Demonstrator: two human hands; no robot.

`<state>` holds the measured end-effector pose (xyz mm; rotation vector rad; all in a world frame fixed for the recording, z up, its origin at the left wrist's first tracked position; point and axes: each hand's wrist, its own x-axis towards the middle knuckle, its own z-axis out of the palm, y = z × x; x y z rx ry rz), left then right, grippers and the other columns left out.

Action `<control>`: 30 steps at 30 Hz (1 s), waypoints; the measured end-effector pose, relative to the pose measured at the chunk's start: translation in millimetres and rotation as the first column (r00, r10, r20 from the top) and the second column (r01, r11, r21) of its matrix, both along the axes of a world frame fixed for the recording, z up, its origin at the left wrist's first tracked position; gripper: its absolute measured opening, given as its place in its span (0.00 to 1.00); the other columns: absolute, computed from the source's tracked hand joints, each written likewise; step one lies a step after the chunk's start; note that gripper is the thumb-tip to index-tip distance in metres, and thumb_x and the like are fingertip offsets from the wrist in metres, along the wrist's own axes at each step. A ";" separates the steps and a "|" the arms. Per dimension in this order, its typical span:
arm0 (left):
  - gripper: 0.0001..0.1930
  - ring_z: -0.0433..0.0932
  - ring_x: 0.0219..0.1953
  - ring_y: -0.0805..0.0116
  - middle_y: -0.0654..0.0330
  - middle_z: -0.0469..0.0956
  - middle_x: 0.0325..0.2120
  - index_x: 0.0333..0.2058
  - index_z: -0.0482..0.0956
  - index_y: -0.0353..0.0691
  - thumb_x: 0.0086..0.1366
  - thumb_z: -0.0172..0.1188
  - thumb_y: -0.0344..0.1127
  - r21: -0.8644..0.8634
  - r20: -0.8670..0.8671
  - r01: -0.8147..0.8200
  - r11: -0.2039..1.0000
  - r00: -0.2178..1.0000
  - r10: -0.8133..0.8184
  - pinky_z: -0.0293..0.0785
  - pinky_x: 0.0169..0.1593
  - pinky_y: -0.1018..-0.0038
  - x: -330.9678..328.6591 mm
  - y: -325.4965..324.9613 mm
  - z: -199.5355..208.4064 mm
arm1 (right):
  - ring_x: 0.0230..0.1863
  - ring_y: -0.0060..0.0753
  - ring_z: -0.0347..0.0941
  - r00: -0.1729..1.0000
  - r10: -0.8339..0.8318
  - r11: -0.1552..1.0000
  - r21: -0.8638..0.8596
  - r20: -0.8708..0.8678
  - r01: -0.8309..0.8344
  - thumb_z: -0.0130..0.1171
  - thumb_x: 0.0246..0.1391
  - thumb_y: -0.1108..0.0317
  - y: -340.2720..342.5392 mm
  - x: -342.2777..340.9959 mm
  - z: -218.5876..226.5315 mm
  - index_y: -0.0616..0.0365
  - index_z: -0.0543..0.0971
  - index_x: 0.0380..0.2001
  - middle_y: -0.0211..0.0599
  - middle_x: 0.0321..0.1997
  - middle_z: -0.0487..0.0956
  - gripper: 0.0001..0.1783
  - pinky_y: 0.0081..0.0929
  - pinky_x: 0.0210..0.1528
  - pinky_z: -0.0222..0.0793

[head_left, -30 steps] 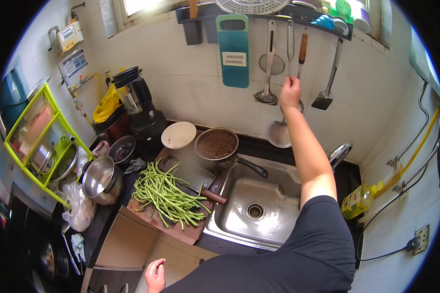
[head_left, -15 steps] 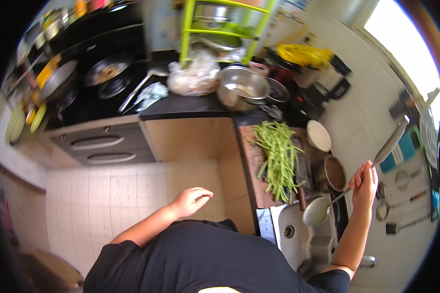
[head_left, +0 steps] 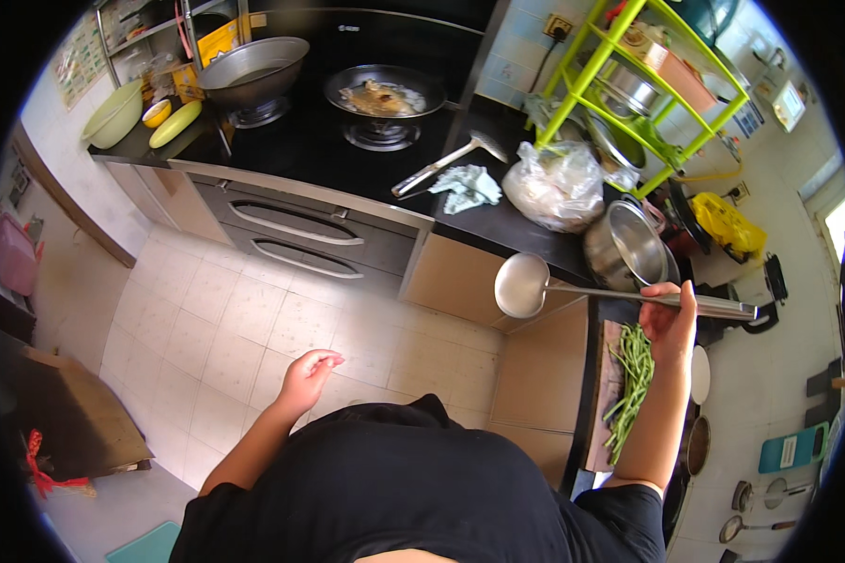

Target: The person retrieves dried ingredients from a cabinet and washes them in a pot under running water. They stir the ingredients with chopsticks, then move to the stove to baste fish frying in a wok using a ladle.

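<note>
- Swung from beside the sink, the steel ladle [head_left: 573,291] now sits right of centre, bowl toward the stove.
- Right hand [head_left: 671,324] is wrapped round its handle; left hand [head_left: 307,375] hangs loose, holding nothing.
- Carrying step, seemingly; next calls for reaching the pan [head_left: 382,97] at upper centre.

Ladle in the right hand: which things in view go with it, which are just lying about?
In hand: right hand grips the steel ladle; left hand empty.
Lying about: green beans, spatula, crumpled cloth, plastic bag, steel pot.
</note>
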<state>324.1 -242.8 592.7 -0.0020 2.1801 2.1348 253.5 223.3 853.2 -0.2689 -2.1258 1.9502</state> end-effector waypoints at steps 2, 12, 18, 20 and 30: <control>0.08 0.76 0.42 0.69 0.54 0.78 0.36 0.39 0.73 0.31 0.65 0.48 0.29 -0.040 0.069 -0.078 0.996 0.994 0.081 0.70 0.48 0.75 1.1 -24.4 1.5 | 0.08 0.21 0.61 0.997 -0.020 0.999 -0.040 0.076 0.023 0.42 0.57 0.45 -19.2 -30.1 -9.2 0.60 0.76 0.27 0.36 0.13 0.73 0.27 0.14 0.11 0.52; 0.10 0.75 0.41 0.70 0.56 0.78 0.37 0.39 0.74 0.32 0.65 0.48 0.31 -0.070 0.240 -0.212 0.975 0.945 0.223 0.69 0.48 0.75 -62.3 -56.5 -14.2 | 0.28 0.33 0.69 0.925 0.106 0.855 -0.441 -0.366 -0.273 0.41 0.57 0.55 -74.1 -164.8 -69.6 0.58 0.72 0.35 0.41 0.27 0.74 0.17 0.26 0.27 0.63; 0.11 0.74 0.42 0.71 0.59 0.78 0.38 0.41 0.74 0.35 0.65 0.49 0.33 -0.181 0.186 -0.207 0.961 0.953 0.240 0.68 0.47 0.75 -170.2 -77.6 7.4 | 0.29 0.35 0.70 0.871 0.122 0.916 -0.284 -0.475 -0.284 0.41 0.56 0.65 -130.2 -308.4 -102.2 0.60 0.69 0.39 0.46 0.31 0.75 0.12 0.29 0.34 0.67; 0.10 0.74 0.42 0.71 0.59 0.78 0.38 0.41 0.74 0.35 0.65 0.49 0.33 -0.222 0.170 -0.219 0.950 0.951 0.259 0.68 0.47 0.75 -206.7 -84.8 19.8 | 0.29 0.32 0.71 0.857 0.182 0.945 -0.155 -0.482 -0.288 0.42 0.56 0.68 -150.1 -357.5 -115.1 0.62 0.69 0.39 0.47 0.32 0.76 0.10 0.28 0.35 0.70; 0.08 0.75 0.41 0.69 0.58 0.78 0.36 0.39 0.76 0.35 0.63 0.50 0.28 -0.319 0.061 -0.200 0.926 0.971 0.231 0.69 0.46 0.76 -317.9 -93.3 32.6 | 0.25 0.34 0.72 0.599 0.617 0.766 0.565 -0.511 -0.307 0.49 0.43 0.83 -227.1 -473.8 -128.4 0.64 0.73 0.31 0.42 0.27 0.76 0.09 0.26 0.29 0.70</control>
